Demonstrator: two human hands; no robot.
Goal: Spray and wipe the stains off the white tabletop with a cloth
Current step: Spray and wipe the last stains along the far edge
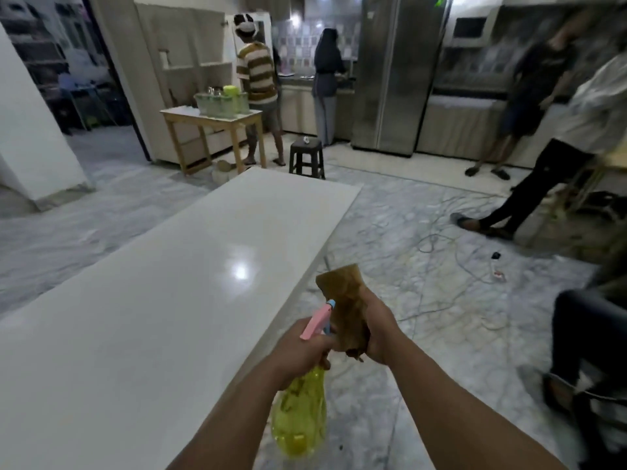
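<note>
- The left hand (300, 347) is wrapped around the neck of a yellow spray bottle (300, 415), with the fingers curled tight on it.
- The bottle has a pink top (317, 322) with a little blue tip, and the tip points up and away from the person.
- The yellow body of the bottle hangs down below the left hand, over the floor, just past the table's near right edge.
- The right hand (380, 329) holds a brown cloth (346, 307), with the fingers closed around its bunched lower part.
- The top of the cloth sticks up above the right hand, and a bit hangs out under it.
- The cloth is right beside the pink top of the bottle; I cannot tell if they touch.
- Both hands are close together, in the air past the right edge of the table.
- The white table (163, 300) is long and runs away from the person on the left side.
- The table top is shiny, with a bright spot of light on it. I cannot see any stains from here.
- The floor (424, 266) is grey and white marble, with thin wires (451, 252) lying on it.
- Far off there is a small wooden table (210, 120) with green boxes on top, a dark stool (306, 156), and a big silver fridge (397, 72).
- Other people stand in the kitchen at the back and on the right side.
</note>
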